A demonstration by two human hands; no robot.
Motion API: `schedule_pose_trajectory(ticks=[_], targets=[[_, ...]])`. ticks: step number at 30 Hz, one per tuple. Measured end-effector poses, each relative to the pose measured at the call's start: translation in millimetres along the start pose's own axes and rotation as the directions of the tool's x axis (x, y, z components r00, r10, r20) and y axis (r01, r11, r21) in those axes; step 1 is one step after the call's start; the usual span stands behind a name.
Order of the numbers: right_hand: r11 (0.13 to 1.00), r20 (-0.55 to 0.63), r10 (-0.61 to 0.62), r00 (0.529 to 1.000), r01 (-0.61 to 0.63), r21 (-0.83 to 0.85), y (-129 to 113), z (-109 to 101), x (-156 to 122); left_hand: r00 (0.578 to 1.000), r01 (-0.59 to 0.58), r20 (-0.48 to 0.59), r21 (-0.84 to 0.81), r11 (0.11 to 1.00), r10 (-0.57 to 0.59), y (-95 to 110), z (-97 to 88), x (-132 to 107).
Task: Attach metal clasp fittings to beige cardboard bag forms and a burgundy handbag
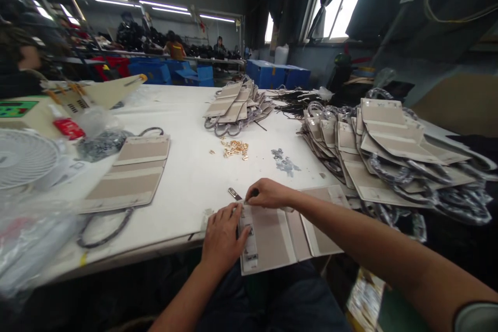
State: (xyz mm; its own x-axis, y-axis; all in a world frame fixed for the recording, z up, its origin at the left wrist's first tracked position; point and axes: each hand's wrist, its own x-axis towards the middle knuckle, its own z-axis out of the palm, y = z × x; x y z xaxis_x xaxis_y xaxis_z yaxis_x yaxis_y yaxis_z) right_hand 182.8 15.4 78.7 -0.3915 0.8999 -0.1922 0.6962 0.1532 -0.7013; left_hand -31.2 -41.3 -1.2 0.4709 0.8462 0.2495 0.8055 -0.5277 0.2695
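Beige panel (270,236): at the table's (187,166) near edge, long axis crosswise, right end angled slightly away
Left hand (221,236): half open, resting on panel's left end
Right hand (268,194): fingers curled at far-left corner, can't tell what's pinched

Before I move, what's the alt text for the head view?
A left-hand grip rests on a beige panel at the near edge of a white table; the right-hand grip touches its far-left corner. Gold-coloured pieces lie beyond, piled panels right.
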Motion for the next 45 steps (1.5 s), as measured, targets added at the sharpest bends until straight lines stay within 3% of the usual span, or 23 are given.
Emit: schedule_pose_trajectory(ticks=[4, 19, 24, 26, 29, 34, 38, 42, 45], targets=[[0.997, 0.009, 0.029, 1.0, -0.028, -0.069, -2.7, 22.8, 10.2, 1.0, 0.013, -0.011, -0.028, 1.0, -0.013, -0.1, 1.7, -3.6], [0.974, -0.144, 0.077, 0.987, -0.106, -0.2, 11.8, 38.5, 10.5, 0.999, 0.041, 0.0, -0.084, 0.996, -0.041, -2.0, 5.0, -1.6], [0.958, -0.228, 0.115, 0.967, -0.169, -0.23, 16.1, 42.3, 5.8, 0.992, 0.126, 0.023, -0.18, 0.976, -0.124, -3.1, -1.8, 9.2], [0.96, -0.233, 0.125, 0.964, -0.177, -0.217, 18.0, 43.1, 5.7, 0.97, 0.239, 0.099, -0.262, 0.935, -0.221, -5.7, -9.3, 21.0], [0.965, -0.237, 0.143, 0.961, -0.189, -0.181, 20.6, 42.7, 7.0, 0.906, 0.408, 0.272, -0.356, 0.841, -0.324, -11.1, -19.1, 45.4], [0.978, -0.22, 0.151, 0.964, -0.178, -0.109, 26.4, 40.8, 7.7, 0.844, 0.479, 0.434, -0.343, 0.808, -0.316, -14.3, -22.3, 79.0], [0.985, -0.213, 0.153, 0.965, -0.167, -0.049, 32.6, 40.0, 9.1, 0.747, 0.588, 0.581, -0.348, 0.73, -0.325, -10.4, -20.5, 87.1], [0.988, -0.186, 0.154, 0.971, -0.151, 0.029, 32.7, 31.8, 8.4, 0.705, 0.652, 0.623, -0.38, 0.656, -0.339, -9.2, -20.6, 90.1], [0.969, -0.269, 0.111, 0.957, -0.044, 0.242, 24.3, 17.7, 1.0, 0.691, 0.68, 0.633, -0.403, 0.613, -0.349, -11.7, -19.1, 93.7]])
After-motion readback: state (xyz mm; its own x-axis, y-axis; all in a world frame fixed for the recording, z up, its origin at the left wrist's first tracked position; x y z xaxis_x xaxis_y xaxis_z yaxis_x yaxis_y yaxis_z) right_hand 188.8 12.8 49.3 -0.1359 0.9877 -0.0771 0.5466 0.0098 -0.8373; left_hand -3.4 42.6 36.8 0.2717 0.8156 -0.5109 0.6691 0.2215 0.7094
